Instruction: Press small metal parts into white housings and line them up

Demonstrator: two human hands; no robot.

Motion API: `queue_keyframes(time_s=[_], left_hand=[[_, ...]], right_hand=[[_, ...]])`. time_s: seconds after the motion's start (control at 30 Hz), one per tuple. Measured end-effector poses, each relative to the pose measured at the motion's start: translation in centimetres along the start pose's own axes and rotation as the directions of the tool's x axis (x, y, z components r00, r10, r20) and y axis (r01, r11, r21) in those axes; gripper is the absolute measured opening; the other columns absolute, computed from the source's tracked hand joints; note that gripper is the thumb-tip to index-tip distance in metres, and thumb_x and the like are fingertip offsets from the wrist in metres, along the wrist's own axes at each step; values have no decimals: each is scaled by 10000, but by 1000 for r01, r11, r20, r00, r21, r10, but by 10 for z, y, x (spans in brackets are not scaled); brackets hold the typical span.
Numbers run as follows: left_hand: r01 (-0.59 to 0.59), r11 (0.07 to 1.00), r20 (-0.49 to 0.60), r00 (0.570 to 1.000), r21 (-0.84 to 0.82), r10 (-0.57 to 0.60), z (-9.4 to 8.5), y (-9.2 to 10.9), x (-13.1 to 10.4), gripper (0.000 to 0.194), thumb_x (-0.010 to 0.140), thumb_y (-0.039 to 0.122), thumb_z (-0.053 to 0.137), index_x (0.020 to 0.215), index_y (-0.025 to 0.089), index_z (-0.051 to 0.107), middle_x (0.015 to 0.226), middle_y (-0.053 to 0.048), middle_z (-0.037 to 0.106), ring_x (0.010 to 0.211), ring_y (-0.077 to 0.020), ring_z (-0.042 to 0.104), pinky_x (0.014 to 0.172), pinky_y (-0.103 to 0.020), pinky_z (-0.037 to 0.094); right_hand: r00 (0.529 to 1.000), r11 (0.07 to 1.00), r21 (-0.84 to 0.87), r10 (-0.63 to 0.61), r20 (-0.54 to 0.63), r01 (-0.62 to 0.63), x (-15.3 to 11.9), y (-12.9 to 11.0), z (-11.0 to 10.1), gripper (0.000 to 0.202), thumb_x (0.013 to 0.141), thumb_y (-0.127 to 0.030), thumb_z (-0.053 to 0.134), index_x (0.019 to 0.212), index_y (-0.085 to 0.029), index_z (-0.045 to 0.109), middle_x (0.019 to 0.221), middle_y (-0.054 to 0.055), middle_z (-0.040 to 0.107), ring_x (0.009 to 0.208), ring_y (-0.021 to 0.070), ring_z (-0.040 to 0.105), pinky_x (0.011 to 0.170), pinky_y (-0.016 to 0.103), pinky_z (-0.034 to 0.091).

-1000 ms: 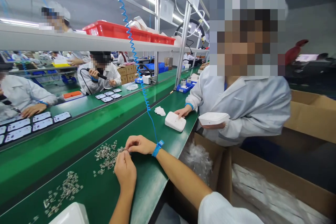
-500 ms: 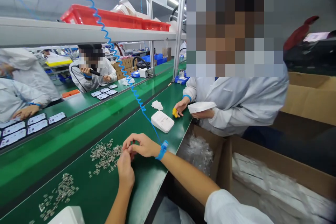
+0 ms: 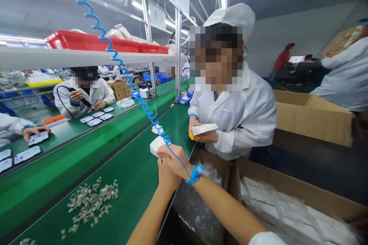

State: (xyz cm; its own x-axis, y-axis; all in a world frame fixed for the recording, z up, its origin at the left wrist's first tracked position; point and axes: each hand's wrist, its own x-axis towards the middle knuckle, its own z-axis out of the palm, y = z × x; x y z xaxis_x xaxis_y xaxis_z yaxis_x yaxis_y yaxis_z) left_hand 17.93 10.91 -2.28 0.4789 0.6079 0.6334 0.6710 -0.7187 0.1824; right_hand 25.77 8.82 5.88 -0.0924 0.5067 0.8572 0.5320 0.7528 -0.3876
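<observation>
Right hand (image 3: 175, 160): raised above the near edge of the counter (image 3: 126, 183), fingers curled over the left hand; a blue wrist strap (image 3: 196, 173) circles the wrist, and a coiled blue cord (image 3: 115, 57) climbs from it toward the overhead shelf (image 3: 71, 56).

Left hand (image 3: 165, 176): pressed against the right from below, fingers bent. Both hands are pinched together (whether a small part sits between the fingertips cannot be told; the joined fingers hide it).

Small metal parts (image 3: 90, 203): loose silver pieces scattered in a heap on the green counter, well apart from the hands, lower and to the left of them. Neither hand touches the heap.

White casing (image 3: 156, 145): lies on the counter just beyond the hands, partly hidden behind the right knuckles.

Co-worker in a white coat (image 3: 238, 115): seated further along the same side of the counter, holding a flat white casing (image 3: 204, 129) in one hand and a yellow tool (image 3: 191, 136) in the other.

Cardboard boxes (image 3: 287, 191): open, to the right of the counter edge, holding white items wrapped in clear plastic.

Red trays (image 3: 94, 41): lined along the overhead shelf.

Further workers in white coats sit across the counter at left, with white printed cards (image 3: 96, 116) laid out in front of them.
</observation>
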Motion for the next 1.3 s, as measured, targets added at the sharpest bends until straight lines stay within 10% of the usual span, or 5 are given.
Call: queue_keyframes(time_s=[0.4,0.73,1.07,1.3], left_hand=[[-17,950,93,996,313,-13,-68,-23,-46,275,1001,332,458,987,155,668,934,-117,650,971,-300,571,883,-492,349],[-23,979,-42,999,202,32,-85,-39,-76,221,1015,315,437,1085,151,568,962,-101,655,905,-259,606,850,-420,374],[-120,963,-153,975,243,160,-108,-62,-116,210,1003,303,437,1042,146,572,1016,-147,674,955,-295,632,841,-432,385],[-9,984,-14,1000,179,11,-123,-38,-117,199,981,281,465,953,135,598,961,-142,653,1061,-308,603,890,-441,384]], right_hand=[[953,989,-148,49,300,-4,12,8,26,150,980,-114,546,973,-173,685,986,33,641,860,124,610,773,211,491],[713,955,-241,49,700,171,16,43,59,170,992,-182,551,1046,-196,711,1068,45,659,911,140,625,770,235,481],[529,910,-101,-142,837,403,14,25,75,128,968,-209,596,1012,-178,712,1029,53,695,863,159,614,814,278,477],[576,956,-33,-147,804,290,6,17,67,89,937,-119,626,958,-144,709,935,68,689,892,177,605,811,294,485]])
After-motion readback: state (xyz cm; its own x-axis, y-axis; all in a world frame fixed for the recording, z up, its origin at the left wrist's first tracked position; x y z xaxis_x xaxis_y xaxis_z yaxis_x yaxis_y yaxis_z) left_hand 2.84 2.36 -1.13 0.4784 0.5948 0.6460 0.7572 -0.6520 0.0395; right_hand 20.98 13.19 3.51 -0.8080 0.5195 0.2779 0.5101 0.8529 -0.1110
